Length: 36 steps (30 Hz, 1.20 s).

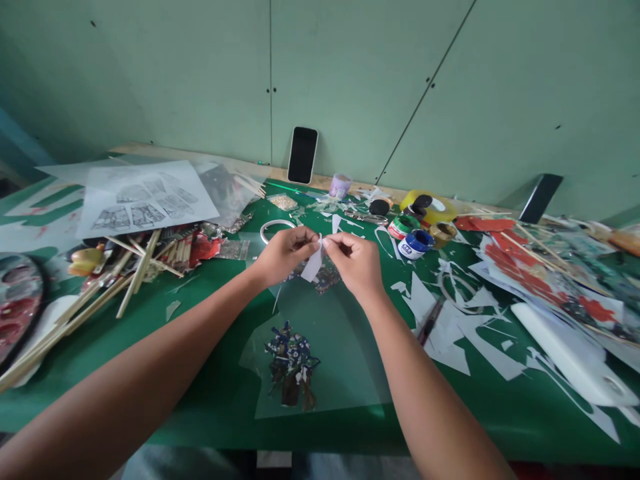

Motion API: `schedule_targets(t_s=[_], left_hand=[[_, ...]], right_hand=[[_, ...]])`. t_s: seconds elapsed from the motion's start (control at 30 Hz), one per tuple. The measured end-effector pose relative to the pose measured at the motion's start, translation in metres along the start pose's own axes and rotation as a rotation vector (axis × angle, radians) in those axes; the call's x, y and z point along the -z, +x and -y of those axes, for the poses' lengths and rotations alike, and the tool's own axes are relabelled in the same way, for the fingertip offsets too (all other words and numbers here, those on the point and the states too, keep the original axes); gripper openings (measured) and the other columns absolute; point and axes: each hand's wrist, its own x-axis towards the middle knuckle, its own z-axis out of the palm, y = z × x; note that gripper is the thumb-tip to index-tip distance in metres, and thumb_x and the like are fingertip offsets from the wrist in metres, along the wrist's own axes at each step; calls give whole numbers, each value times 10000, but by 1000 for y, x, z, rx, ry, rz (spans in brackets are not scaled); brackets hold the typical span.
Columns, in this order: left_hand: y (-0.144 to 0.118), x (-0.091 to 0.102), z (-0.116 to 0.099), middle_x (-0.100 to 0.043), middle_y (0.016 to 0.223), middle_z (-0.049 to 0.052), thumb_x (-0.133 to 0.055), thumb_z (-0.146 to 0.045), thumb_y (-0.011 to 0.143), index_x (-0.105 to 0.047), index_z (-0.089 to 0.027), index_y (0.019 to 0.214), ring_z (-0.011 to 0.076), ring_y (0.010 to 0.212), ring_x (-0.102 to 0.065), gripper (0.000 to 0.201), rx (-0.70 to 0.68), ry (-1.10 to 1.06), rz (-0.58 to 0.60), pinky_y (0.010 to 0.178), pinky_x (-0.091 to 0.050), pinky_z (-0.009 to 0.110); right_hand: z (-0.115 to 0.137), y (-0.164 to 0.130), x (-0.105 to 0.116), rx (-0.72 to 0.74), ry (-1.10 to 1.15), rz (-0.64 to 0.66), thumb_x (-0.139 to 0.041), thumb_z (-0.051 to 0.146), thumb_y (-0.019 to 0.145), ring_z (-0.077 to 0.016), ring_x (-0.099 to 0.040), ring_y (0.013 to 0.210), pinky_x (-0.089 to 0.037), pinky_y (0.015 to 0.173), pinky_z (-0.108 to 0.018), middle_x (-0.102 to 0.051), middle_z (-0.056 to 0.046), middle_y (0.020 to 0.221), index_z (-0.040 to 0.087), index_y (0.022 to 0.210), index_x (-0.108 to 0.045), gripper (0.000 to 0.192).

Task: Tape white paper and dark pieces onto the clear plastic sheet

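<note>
My left hand (289, 255) and my right hand (357, 261) meet over the middle of the table, both closed in a pinch. Between their fingertips is a small white strip (312, 268), which looks like paper or tape, its wider end hanging down. Below it lies a patch of dark patterned pieces, partly hidden by the strip and my hands. Nearer to me, a transparent sheet (345, 373) bears a dark blue and brown flower-like design (293, 363). Behind my left hand a white ring (270, 227) is partly covered.
Wooden sticks (140, 270), a printed sheet (150, 200) and a paint palette (20, 300) are on the left. Paint jars (416, 245), paper scraps (470, 333), a cutter knife (431, 322) and a white-handled tool (565, 353) lie right. A phone (303, 155) leans on the wall.
</note>
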Motion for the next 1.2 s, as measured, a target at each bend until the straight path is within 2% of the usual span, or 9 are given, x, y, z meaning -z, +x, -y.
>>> schedule_targets(t_s=[0.13, 0.33, 0.43, 0.5, 0.57, 0.67, 0.8, 0.9, 1.2], left_hand=[[0, -1, 1, -547, 697, 6, -545, -375, 842, -565, -167, 827, 105, 601, -483, 209, 15, -10, 0, 565, -387, 242], [4, -1, 0, -527, 658, -2, -571, -337, 821, -532, -185, 764, 104, 599, -486, 167, 51, -151, -120, 590, -421, 251], [4, 1, -1, -499, 618, -15, -583, -322, 831, -543, -191, 765, 96, 567, -463, 153, 85, -210, -179, 582, -422, 248], [3, 2, -2, -497, 615, -19, -585, -323, 838, -542, -190, 768, 89, 549, -466, 156, 126, -273, -221, 573, -425, 248], [3, 2, -2, -520, 643, -11, -591, -321, 836, -532, -187, 764, 87, 550, -490, 163, 168, -340, -255, 577, -439, 251], [4, 2, -3, -554, 698, 9, -594, -318, 826, -528, -182, 758, 87, 571, -513, 166, 214, -376, -250, 598, -458, 254], [3, 2, -5, -576, 744, 14, -634, -325, 775, -545, -180, 790, 95, 607, -538, 171, 257, -373, -156, 595, -448, 248], [3, 2, -4, -598, 745, 19, -667, -360, 746, -594, -174, 812, 101, 625, -539, 211, 229, -327, -115, 594, -436, 244], [-1, 4, -4, -533, 561, -10, -679, -383, 742, -637, -144, 686, 83, 494, -415, 249, 211, 58, -55, 471, -290, 227]], right_hand=[[1, 1, -2, -28, 8, -36, -546, 318, 781, -124, -487, 539, -357, 528, -253, -595, 1, 589, 188, 687, -641, 186], [-24, 10, 8, -195, 75, -365, -535, 334, 801, -120, -428, 500, -340, 500, -252, -491, 28, 539, 205, 680, -553, 178], [-36, 14, 11, -299, 132, -392, -526, 318, 804, -114, -429, 490, -335, 490, -246, -508, 29, 568, 205, 737, -531, 131], [-35, 14, 8, -283, 152, -361, -536, 267, 772, -117, -494, 557, -364, 526, -240, -606, -5, 705, 196, 869, -574, 127], [-29, 11, 1, -230, 197, -240, -528, 270, 772, -124, -545, 641, -394, 570, -240, -653, -32, 833, 200, 964, -605, 219], [-19, 5, -7, -181, 221, -31, -536, 387, 808, -129, -530, 635, -390, 576, -246, -624, -16, 737, 199, 845, -642, 220], [-15, 3, -6, -152, 145, -27, -589, 424, 788, -111, -430, 558, -328, 540, -248, -521, 22, 585, 187, 702, -636, 257], [-16, 4, 0, -150, 126, 59, -605, 411, 777, -106, -411, 550, -314, 528, -246, -523, 24, 587, 186, 682, -639, 246], [-11, 3, 2, -110, 27, 106, -593, 419, 782, -107, -431, 531, -300, 505, -242, -553, 16, 581, 182, 717, -674, 258]])
